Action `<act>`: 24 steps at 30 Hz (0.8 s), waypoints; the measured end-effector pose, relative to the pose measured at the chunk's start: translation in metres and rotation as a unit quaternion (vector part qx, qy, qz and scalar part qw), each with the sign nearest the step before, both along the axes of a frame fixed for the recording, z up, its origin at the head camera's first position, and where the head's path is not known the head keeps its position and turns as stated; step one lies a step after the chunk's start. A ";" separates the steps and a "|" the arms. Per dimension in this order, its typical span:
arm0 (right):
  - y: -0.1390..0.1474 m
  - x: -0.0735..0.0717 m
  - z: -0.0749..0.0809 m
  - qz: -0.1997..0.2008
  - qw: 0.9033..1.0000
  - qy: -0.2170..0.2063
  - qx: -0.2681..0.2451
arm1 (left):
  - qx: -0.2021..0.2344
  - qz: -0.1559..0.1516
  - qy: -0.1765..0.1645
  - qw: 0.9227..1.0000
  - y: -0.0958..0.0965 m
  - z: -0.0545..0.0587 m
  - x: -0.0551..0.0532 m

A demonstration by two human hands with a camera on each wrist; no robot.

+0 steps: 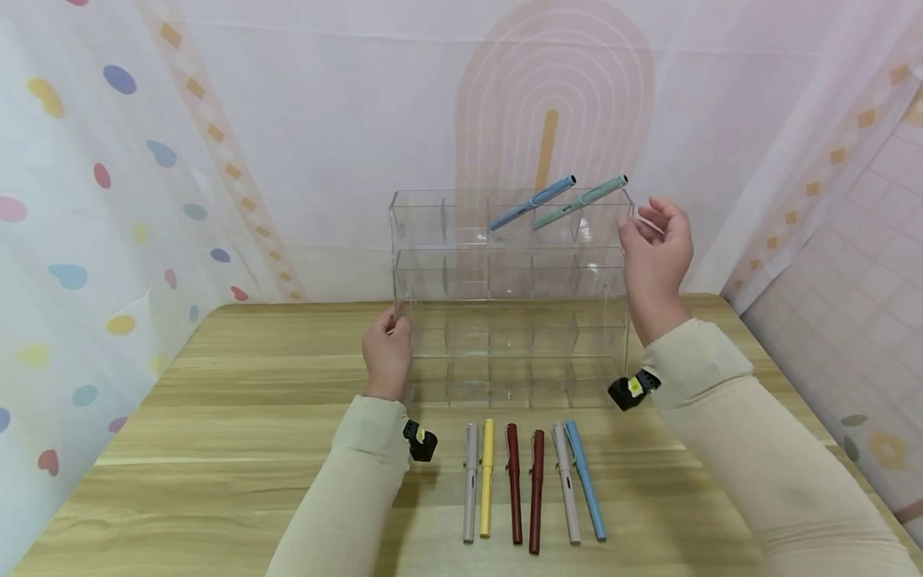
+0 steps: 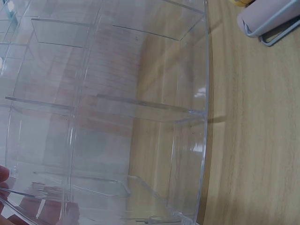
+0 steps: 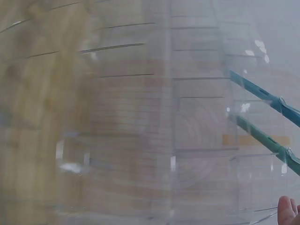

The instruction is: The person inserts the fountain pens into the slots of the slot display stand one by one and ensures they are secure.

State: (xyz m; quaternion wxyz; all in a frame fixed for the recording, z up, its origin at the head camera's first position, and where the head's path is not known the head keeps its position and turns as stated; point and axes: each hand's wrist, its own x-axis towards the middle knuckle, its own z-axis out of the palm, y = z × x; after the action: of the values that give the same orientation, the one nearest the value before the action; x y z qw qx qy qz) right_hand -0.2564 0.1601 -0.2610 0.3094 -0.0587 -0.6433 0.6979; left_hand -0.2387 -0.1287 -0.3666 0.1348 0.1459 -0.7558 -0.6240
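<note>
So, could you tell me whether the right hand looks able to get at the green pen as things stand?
Probably yes: the right hand is at the upper right side of the rack, near the green pen, whose capped end sticks out above the top row, seemingly uncovered.

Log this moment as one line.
left hand: grips clear rack at left side; right hand: at upper right edge; blue pen, green pen: tilted, top row; six pens: on table

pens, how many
8: blue pen and green pen in the top tier of the clear rack; on the table, left to right, gray pen, yellow pen, dark red pen, second dark red pen, second gray pen, light blue pen.
</note>
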 end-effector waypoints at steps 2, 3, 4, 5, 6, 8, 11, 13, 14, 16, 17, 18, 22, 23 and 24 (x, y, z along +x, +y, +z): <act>0.003 0.007 -0.006 0.009 1.000 -0.008 0.021 | -0.003 0.000 -0.001 1.000 -0.001 0.000 0.000; 0.004 0.010 -0.009 0.014 1.000 -0.009 0.025 | -0.005 0.000 -0.001 1.000 -0.001 0.001 0.001; 0.005 0.013 -0.012 0.017 0.999 -0.011 0.033 | -0.008 0.000 -0.002 1.000 -0.001 0.001 0.001; 0.006 0.017 -0.015 0.021 0.999 -0.016 0.042 | -0.011 -0.001 -0.002 1.000 -0.001 0.001 0.001; 0.007 0.020 -0.018 0.025 0.998 -0.020 0.049 | -0.014 -0.001 -0.001 1.000 -0.001 0.001 0.001; 0.008 0.027 -0.025 0.037 0.997 -0.024 0.059 | -0.018 0.000 0.001 1.000 -0.001 0.002 0.001; 0.009 0.038 -0.036 0.054 0.995 -0.035 0.082 | -0.018 0.001 0.005 1.000 -0.001 0.002 0.001; 0.010 0.046 -0.044 0.065 0.992 -0.045 0.101 | -0.015 0.003 0.007 1.000 -0.001 0.003 0.001; 0.010 0.050 -0.048 0.068 0.990 -0.050 0.114 | -0.012 0.003 0.006 1.000 -0.002 0.003 0.001; 0.010 0.057 -0.056 0.076 0.987 -0.058 0.129 | -0.010 0.003 0.004 1.000 -0.002 0.003 0.001; 0.011 0.061 -0.061 0.081 0.985 -0.063 0.138 | -0.009 0.003 0.002 1.000 -0.002 0.003 0.000; 0.011 0.064 -0.064 0.086 0.984 -0.067 0.144 | -0.008 0.002 0.000 1.000 -0.002 0.003 0.000; 0.011 0.076 -0.077 0.108 0.975 -0.097 0.171 | -0.002 0.003 -0.002 1.000 -0.003 0.004 0.001; 0.011 0.079 -0.080 0.115 0.970 -0.110 0.181 | 0.001 0.003 -0.002 1.000 -0.002 0.004 0.001; 0.012 0.081 -0.082 0.123 0.966 -0.125 0.189 | 0.002 0.004 -0.001 1.000 -0.002 0.005 0.002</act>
State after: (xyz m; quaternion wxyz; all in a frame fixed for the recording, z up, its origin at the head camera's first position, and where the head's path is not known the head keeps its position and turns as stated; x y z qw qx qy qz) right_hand -0.1750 0.1717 -0.3434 0.1434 -0.0063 -0.7995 0.5833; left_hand -0.2369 -0.1310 -0.3619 0.1361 0.1500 -0.7538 -0.6251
